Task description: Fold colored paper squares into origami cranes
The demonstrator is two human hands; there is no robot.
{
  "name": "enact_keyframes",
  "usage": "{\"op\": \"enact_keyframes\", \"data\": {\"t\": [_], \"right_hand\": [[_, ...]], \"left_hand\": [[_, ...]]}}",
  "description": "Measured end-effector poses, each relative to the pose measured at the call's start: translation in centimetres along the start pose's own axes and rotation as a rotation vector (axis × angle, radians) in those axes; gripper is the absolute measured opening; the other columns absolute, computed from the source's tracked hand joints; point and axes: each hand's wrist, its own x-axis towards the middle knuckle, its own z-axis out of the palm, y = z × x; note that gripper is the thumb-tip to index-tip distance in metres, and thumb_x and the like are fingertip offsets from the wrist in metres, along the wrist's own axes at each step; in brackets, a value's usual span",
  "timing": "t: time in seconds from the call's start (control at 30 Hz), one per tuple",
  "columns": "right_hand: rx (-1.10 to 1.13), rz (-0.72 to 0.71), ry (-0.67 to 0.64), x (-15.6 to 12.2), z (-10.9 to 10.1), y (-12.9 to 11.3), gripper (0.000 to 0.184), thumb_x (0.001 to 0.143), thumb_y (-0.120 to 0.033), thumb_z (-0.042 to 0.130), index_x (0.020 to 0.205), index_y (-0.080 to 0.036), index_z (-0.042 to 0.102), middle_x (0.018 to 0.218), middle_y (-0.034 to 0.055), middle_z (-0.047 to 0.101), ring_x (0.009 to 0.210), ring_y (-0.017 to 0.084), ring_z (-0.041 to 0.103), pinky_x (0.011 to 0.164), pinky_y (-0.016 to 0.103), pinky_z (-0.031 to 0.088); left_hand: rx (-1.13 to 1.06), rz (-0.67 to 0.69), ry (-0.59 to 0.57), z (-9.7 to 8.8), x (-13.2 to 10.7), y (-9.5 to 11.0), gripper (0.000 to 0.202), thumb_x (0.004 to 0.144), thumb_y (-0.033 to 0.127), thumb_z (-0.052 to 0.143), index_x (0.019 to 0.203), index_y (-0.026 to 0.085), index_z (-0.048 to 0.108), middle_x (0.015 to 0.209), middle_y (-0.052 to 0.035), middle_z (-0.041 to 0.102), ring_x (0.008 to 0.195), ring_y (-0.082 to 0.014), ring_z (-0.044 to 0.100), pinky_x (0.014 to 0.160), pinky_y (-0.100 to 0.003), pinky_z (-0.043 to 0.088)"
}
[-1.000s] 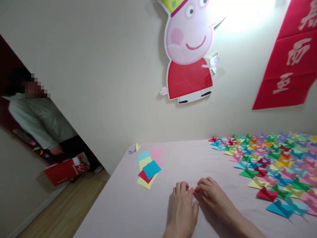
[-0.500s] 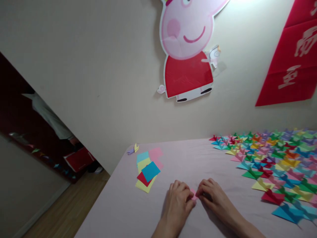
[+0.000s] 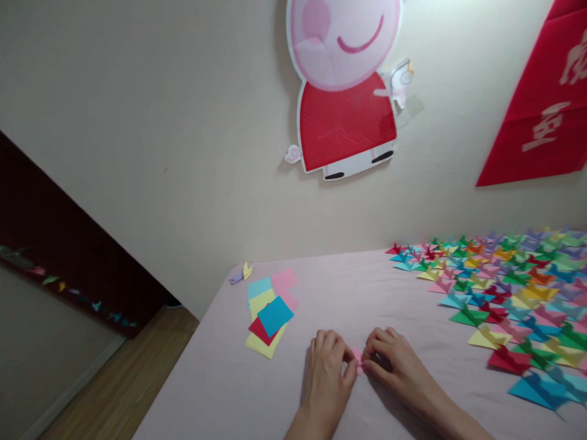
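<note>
A small pink piece of folded paper (image 3: 358, 362) lies on the pink-covered table between my hands, partly hidden by the fingertips. My left hand (image 3: 329, 373) pinches its left side with thumb and forefinger. From the right, my right hand (image 3: 395, 362) grips the other side, fingers curled and thumb low. To the left of my hands, loose square sheets lie overlapped, among them a blue sheet (image 3: 275, 316), a red sheet (image 3: 262, 332) and yellow ones.
Rows of folded paper cranes (image 3: 509, 360) in many colours cover the table's right side. A yellow and a purple crane (image 3: 246, 271) stand at the back left corner. A pink pig cutout (image 3: 346, 122) and a red banner (image 3: 527, 122) are on the wall.
The person carrying a red object at the left is no longer in view. My view has tilted slightly down. My hands stay at the pink paper, with the left fingers shifted a little.
</note>
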Motion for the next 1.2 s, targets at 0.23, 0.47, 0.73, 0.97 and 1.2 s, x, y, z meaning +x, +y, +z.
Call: {"op": "enact_keyframes", "data": {"t": [0.23, 0.47, 0.73, 0.97, 1.2], "right_hand": [[-0.109, 0.033, 0.038, 0.1, 0.8, -0.3, 0.012, 0.083, -0.020, 0.057, 0.073, -0.023, 0.064, 0.084, 0.0033, 0.065, 0.085, 0.023, 0.055, 0.077, 0.037, 0.040], [-0.167, 0.029, 0.057, 0.0, 1.0, -0.3, 0.013, 0.084, -0.022, 0.058, 0.072, -0.023, 0.062, 0.084, 0.0028, 0.064, 0.084, 0.022, 0.056, 0.076, 0.036, 0.039], [-0.166, 0.031, 0.062, -0.2, 1.3, -0.1, 0.013, 0.085, -0.024, 0.053, 0.075, -0.023, 0.060, 0.084, 0.0040, 0.064, 0.082, 0.023, 0.055, 0.075, 0.037, 0.038], [-0.073, 0.056, 0.062, 0.0, 1.1, 0.9, 0.028, 0.065, -0.007, 0.046, 0.082, -0.024, 0.060, 0.084, 0.0030, 0.066, 0.084, 0.023, 0.056, 0.077, 0.037, 0.039], [-0.130, 0.129, 0.115, 0.5, 1.7, -0.2, 0.009, 0.077, -0.022, 0.056, 0.078, -0.025, 0.064, 0.085, 0.0040, 0.066, 0.084, 0.025, 0.057, 0.077, 0.038, 0.038]], "left_hand": [[-0.011, -0.048, -0.021, 0.1, 0.1, 0.2, 0.011, 0.083, 0.011, 0.062, 0.082, 0.021, 0.058, 0.095, -0.0005, 0.058, 0.097, -0.0215, 0.049, 0.083, -0.035, 0.039], [0.022, -0.093, -0.044, -0.2, 0.3, 0.9, 0.009, 0.086, 0.014, 0.061, 0.081, 0.021, 0.057, 0.095, -0.0006, 0.058, 0.097, -0.0220, 0.049, 0.083, -0.036, 0.038], [0.068, -0.143, -0.054, 0.2, 0.2, 1.2, 0.006, 0.089, 0.016, 0.058, 0.085, 0.021, 0.058, 0.101, -0.0028, 0.057, 0.100, -0.0236, 0.048, 0.085, -0.038, 0.038], [-0.009, -0.138, -0.073, -0.2, 0.3, 1.0, 0.016, 0.084, 0.008, 0.054, 0.089, 0.022, 0.058, 0.104, -0.0021, 0.055, 0.102, -0.0222, 0.047, 0.086, -0.037, 0.036], [-0.040, -0.119, -0.030, 0.2, 0.0, 0.6, 0.007, 0.087, 0.015, 0.058, 0.089, 0.022, 0.058, 0.102, -0.0017, 0.055, 0.102, -0.0225, 0.047, 0.088, -0.037, 0.035]]}}
